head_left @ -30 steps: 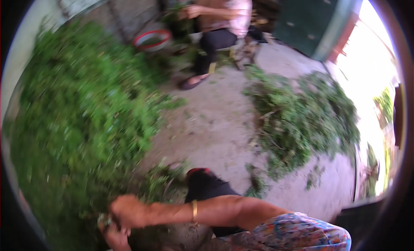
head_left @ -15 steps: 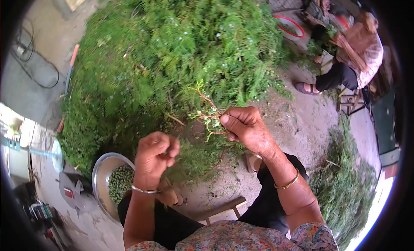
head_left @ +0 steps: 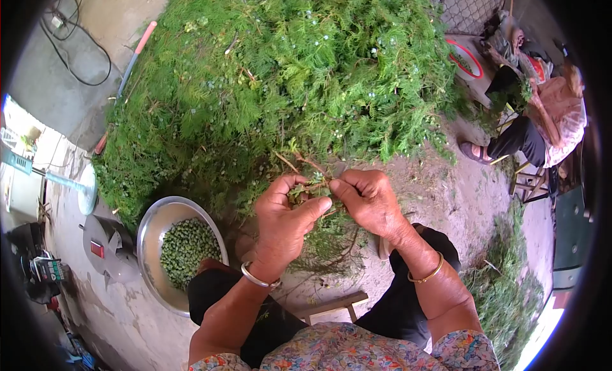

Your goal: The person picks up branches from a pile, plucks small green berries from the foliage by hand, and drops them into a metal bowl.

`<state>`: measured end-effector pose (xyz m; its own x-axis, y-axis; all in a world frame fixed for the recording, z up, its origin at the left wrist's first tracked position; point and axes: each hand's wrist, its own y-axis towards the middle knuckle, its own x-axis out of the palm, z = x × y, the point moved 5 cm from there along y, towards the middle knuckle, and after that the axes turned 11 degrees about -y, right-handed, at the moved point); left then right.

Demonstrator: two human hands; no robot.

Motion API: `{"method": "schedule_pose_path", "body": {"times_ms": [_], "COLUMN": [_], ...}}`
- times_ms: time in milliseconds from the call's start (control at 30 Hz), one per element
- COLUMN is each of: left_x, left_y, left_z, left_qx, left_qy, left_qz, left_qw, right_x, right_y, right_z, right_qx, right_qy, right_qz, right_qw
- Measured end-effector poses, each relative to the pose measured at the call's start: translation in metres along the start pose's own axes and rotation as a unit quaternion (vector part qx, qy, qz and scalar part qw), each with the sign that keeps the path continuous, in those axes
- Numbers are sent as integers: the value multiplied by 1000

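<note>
A small evergreen twig (head_left: 317, 177) with reddish stems and a few green tips is held in front of my body. My right hand (head_left: 371, 204) pinches its right side between thumb and curled fingers. From the left, my left hand (head_left: 284, 219) has its fingers and thumb around the twig's lower green part; its exact contact is partly hidden. Below and to the left, a metal basin (head_left: 148, 247) holds many small green cones (head_left: 188, 251). Just beyond my hands rises a large heap of green evergreen branches (head_left: 287, 84).
A person (head_left: 554, 122) sits at the right near a red-rimmed basin (head_left: 479, 70). More cut branches (head_left: 500, 288) lie at lower right. A wooden stool (head_left: 335, 305) shows between my legs. At left are a fan (head_left: 86, 189) and a long-handled tool (head_left: 135, 55).
My left hand has moved up and right from above the basin to the twig. My right hand still holds the twig. The view has shifted slightly, showing more of the basin.
</note>
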<state>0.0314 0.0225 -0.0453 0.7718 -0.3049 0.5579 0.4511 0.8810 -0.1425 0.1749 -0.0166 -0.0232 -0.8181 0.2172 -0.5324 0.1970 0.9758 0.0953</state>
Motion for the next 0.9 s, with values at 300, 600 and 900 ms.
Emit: {"method": "schedule_pose_path", "body": {"times_ms": [300,600,900], "left_x": [-1,0,6], "left_y": [0,1,-1], "left_z": [3,10,-7], "left_qx": [-15,-91,-162], "left_qy": [78,87,31], "left_qz": [-10,-1,-56], "left_qw": [997,992,985], "right_x": [9,1,0], "right_y": [-1,-3,-6], "right_z": [-2,0,4], "right_qx": [-27,-21,-1], "right_qy": [-41,-67,-70], "right_qz": [-70,-46,-109], "right_qw": [996,996,992]}}
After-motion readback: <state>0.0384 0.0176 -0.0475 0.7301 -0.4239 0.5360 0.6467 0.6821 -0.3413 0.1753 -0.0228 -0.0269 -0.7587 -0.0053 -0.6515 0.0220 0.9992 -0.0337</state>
